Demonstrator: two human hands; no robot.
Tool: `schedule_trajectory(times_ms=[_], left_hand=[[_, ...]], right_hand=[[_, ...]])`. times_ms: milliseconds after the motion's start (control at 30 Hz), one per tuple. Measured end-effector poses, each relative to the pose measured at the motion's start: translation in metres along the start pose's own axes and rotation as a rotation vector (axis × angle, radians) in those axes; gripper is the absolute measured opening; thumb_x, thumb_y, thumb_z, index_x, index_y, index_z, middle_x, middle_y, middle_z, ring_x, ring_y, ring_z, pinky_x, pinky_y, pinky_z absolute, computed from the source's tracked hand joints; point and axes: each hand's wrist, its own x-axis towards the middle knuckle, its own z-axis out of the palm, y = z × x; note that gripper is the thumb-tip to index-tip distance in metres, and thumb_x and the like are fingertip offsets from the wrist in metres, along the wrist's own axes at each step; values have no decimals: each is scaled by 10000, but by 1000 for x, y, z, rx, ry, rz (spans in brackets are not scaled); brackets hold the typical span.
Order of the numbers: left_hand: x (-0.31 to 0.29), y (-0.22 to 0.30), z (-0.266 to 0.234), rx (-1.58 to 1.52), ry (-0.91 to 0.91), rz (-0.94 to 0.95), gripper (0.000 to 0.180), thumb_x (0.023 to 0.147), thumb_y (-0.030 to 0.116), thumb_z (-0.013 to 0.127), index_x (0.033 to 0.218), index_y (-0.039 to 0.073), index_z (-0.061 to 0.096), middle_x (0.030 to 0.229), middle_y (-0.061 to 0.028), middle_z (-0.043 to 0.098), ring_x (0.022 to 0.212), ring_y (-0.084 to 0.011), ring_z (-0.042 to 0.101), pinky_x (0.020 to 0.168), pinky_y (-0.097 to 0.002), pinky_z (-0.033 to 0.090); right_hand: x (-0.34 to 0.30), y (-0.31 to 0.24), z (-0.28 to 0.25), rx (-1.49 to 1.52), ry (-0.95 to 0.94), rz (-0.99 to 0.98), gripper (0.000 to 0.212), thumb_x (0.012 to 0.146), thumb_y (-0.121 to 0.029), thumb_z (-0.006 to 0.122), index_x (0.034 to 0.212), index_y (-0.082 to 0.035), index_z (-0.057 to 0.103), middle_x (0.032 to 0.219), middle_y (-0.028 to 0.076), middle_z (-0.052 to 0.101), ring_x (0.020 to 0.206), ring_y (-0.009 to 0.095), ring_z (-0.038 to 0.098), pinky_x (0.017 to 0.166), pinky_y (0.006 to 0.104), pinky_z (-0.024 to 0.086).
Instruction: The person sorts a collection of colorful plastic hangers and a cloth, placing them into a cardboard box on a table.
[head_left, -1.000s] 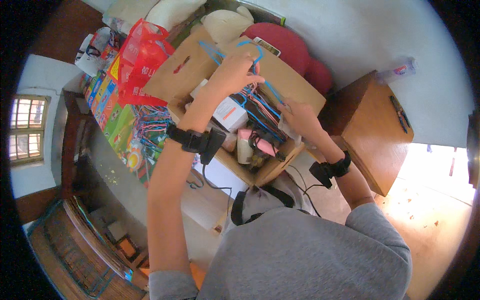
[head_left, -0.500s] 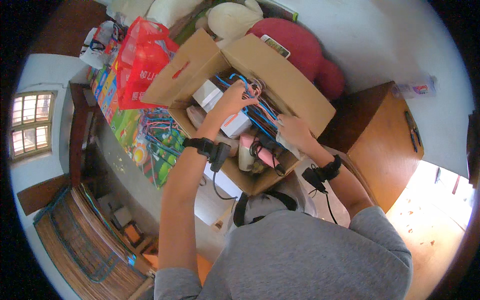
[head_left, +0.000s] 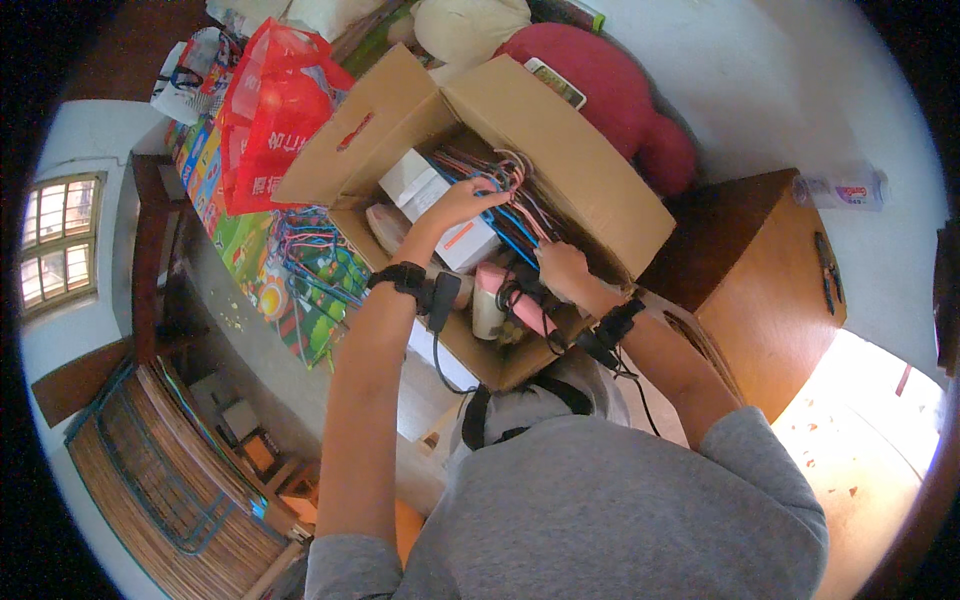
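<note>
A bundle of blue and pink coated wire clothes hangers (head_left: 522,228) lies along the far right wall inside an open cardboard box (head_left: 565,140). My left hand (head_left: 468,203) reaches over the box with its fingers closed on the hangers near their hooks. Farther down the same bundle, my right hand (head_left: 562,270) is closed on the hangers at the box's right side; its fingertips are partly hidden. Beside the hangers sits a white carton (head_left: 468,246). Nearer me is what looks like a pink and white hair dryer (head_left: 492,284) with a black cord.
More hangers (head_left: 300,243) are heaped on a colourful mat (head_left: 255,265) left of the box. A red bag (head_left: 265,140) stands behind them. A phone (head_left: 556,84) rests on a dark red cushion (head_left: 610,95) beyond the box. To the right stands a wooden cabinet (head_left: 765,300).
Both hands stay at the hangers. My left hand has lowered slightly, and the hangers lie flatter in the box. My right hand has shifted slightly left and down.
</note>
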Motion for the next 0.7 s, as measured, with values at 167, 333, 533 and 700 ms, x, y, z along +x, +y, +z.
schedule_trajectory(times_ms=[167, 333, 533, 700], left_hand=[[4, 14, 4, -31, -86, -24, 598, 662, 483, 676, 997, -6, 594, 858, -85, 596, 769, -161, 542, 671, -266, 422], [-34, 8, -16, -116, -114, 2, 722, 707, 453, 661, 1206, -26, 452, 1199, -156, 494, 1125, -220, 449, 949, -305, 338], [-142, -63, -34, -410, 185, 120, 501, 804, 360, 600, 1121, -15, 504, 1107, -124, 541, 1001, -189, 521, 886, -289, 404], [-229, -187, -23, -570, 468, -178, 412, 806, 329, 588, 1014, -25, 550, 897, -52, 627, 779, -117, 591, 693, -248, 473]], right_hand=[[7, 12, 16, -14, -69, 53, 237, 846, -210, 438, 893, -44, 599, 841, 174, 623, 762, 335, 614, 674, 439, 494], [-9, 17, -9, 127, 35, -87, 260, 837, -278, 453, 933, -81, 594, 888, 146, 616, 811, 344, 588, 719, 455, 462], [-43, -19, -88, 178, 186, -29, 272, 841, -267, 529, 1006, -57, 581, 865, 157, 619, 812, 275, 596, 735, 340, 450], [-71, -102, -110, 284, 195, -113, 293, 844, -297, 529, 1002, -56, 583, 799, 123, 629, 741, 208, 605, 691, 317, 456]])
